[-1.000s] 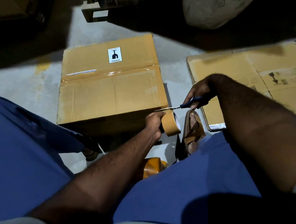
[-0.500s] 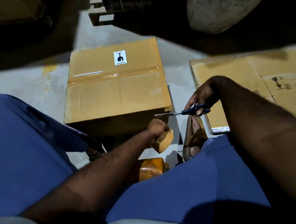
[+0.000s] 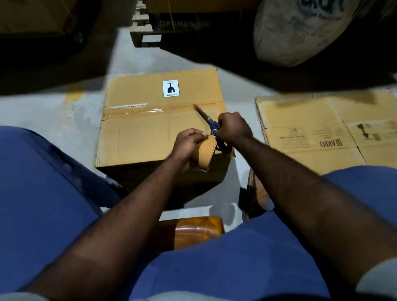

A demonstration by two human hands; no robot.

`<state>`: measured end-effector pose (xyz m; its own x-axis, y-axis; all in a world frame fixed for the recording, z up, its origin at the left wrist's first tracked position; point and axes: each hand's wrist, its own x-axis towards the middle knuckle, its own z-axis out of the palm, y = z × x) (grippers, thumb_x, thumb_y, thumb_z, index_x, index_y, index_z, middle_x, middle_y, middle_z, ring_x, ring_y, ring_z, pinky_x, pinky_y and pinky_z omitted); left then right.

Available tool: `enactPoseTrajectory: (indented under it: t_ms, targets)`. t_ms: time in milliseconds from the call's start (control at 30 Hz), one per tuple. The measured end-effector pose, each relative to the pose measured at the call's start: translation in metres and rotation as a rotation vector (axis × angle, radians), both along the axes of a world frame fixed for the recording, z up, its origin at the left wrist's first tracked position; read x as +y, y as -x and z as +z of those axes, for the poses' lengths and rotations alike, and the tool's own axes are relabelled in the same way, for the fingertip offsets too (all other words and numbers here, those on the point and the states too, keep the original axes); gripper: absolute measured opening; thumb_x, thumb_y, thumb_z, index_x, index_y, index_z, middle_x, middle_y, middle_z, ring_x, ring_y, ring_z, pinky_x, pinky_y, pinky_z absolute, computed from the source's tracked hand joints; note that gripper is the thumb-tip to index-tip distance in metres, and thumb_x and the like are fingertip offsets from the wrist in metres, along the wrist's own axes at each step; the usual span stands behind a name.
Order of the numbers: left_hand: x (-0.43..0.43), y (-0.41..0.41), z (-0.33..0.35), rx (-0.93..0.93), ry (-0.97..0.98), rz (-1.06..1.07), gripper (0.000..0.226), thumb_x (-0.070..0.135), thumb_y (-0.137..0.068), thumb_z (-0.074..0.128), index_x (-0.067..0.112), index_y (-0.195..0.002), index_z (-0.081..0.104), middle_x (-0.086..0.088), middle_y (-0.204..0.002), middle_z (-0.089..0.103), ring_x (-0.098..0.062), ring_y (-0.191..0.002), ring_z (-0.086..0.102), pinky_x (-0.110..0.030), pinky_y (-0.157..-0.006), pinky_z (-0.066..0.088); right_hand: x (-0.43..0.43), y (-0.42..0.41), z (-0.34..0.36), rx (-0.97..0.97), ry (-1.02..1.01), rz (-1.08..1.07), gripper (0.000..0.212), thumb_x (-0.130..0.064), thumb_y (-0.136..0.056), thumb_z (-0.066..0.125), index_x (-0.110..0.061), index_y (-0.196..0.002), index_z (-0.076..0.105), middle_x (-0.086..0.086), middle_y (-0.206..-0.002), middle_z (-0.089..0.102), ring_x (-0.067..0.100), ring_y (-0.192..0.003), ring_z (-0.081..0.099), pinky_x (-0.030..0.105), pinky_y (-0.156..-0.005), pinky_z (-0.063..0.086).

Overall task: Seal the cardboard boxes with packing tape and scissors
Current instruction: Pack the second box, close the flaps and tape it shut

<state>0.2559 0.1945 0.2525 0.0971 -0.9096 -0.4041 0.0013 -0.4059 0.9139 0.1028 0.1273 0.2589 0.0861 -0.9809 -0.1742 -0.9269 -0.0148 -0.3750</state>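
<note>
Far to the left of the left hand (image 3: 186, 144) we see a blue trouser leg (image 3: 29, 199), and beyond it a yellow mark (image 3: 72, 96) on the grey floor (image 3: 56, 117). Just left of that hand and under it sits the cardboard box (image 3: 143, 133), closed, with a glossy strip of tape (image 3: 146, 110) running across its top along the flap seam. Beyond the hand, on the far flap, we make out a white fragile sticker (image 3: 171, 88).

The left hand hovers over the near right part of the box top, its fingers curled round a brown roll of packing tape (image 3: 203, 154), which stands on edge in the grasp. Nearer to us than both hands, a second, amber roll (image 3: 198, 231) lies on the floor between the thighs.

Right beside the left hand, touching or nearly touching it, the right hand (image 3: 235, 129) is clenched round the blue handles of the scissors (image 3: 206, 118). The blades point away from this hand, up and to the left, and the tip lies at the taped seam; we cannot tell whether it touches the box.

Below the right forearm a brown sandal (image 3: 258, 192) shows on the floor. To the right of the right hand, apart from the box, a flattened carton (image 3: 320, 124) lies with printed marks on it. Far beyond that hand a pale sack (image 3: 298, 31) rests in the dark.
</note>
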Motion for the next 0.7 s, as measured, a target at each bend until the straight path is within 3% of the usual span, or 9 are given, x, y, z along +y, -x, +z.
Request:
enactPoseTrajectory:
  t_ms: [167, 267, 367, 467, 700]
  targets:
    - [0.006, -0.017, -0.006, 0.028, -0.011, 0.069, 0.009, 0.018, -0.094, 0.066, 0.015, -0.087, 0.072, -0.004, -0.093, 0.073, -0.022, -0.088, 0.063, -0.032, -0.072, 0.046, 0.007, -0.021, -0.009, 0.169, -0.066, 0.15, 0.011, -0.021, -0.086, 0.075, -0.017, -0.092, 0.067, 0.007, -0.085, 0.055, 0.028, -0.08, 0.061, 0.034, -0.068, 0.051]
    - [0.006, -0.024, -0.007, 0.093, -0.032, 0.133, 0.008, 0.017, -0.094, 0.066, 0.015, -0.088, 0.07, -0.003, -0.089, 0.072, -0.023, -0.083, 0.064, -0.031, -0.067, 0.047, 0.001, -0.003, -0.008, 0.041, -0.082, 0.135, 0.005, -0.016, -0.084, 0.076, -0.02, -0.085, 0.074, 0.005, -0.086, 0.07, 0.023, -0.082, 0.069, 0.035, -0.076, 0.059]
    - [0.006, -0.028, -0.004, 0.202, -0.07, 0.196, 0.003, 0.016, -0.095, 0.064, 0.016, -0.092, 0.067, -0.002, -0.085, 0.07, -0.019, -0.069, 0.065, -0.025, -0.055, 0.049, 0.008, 0.031, -0.007, -0.059, -0.019, 0.036, 0.007, -0.019, -0.084, 0.08, -0.021, -0.09, 0.076, 0.001, -0.088, 0.073, 0.018, -0.081, 0.067, 0.032, -0.077, 0.056]
    - [0.007, -0.031, -0.006, 0.247, -0.102, 0.215, 0.003, 0.019, -0.094, 0.065, 0.019, -0.092, 0.067, -0.002, -0.09, 0.07, -0.019, -0.071, 0.065, -0.026, -0.056, 0.051, 0.022, 0.053, -0.014, -0.048, -0.105, 0.219, 0.016, -0.014, -0.08, 0.084, -0.02, -0.094, 0.078, -0.004, -0.086, 0.07, 0.014, -0.082, 0.066, 0.024, -0.075, 0.048]
    - [0.013, -0.036, -0.007, 0.267, -0.155, 0.177, 0.007, 0.023, -0.092, 0.065, 0.02, -0.087, 0.068, -0.007, -0.1, 0.069, -0.026, -0.079, 0.064, -0.036, -0.071, 0.05, 0.026, 0.048, -0.026, 0.143, -0.017, 0.478, 0.016, -0.007, -0.079, 0.081, -0.018, -0.086, 0.072, 0.0, -0.092, 0.059, 0.022, -0.083, 0.061, 0.032, -0.072, 0.049]
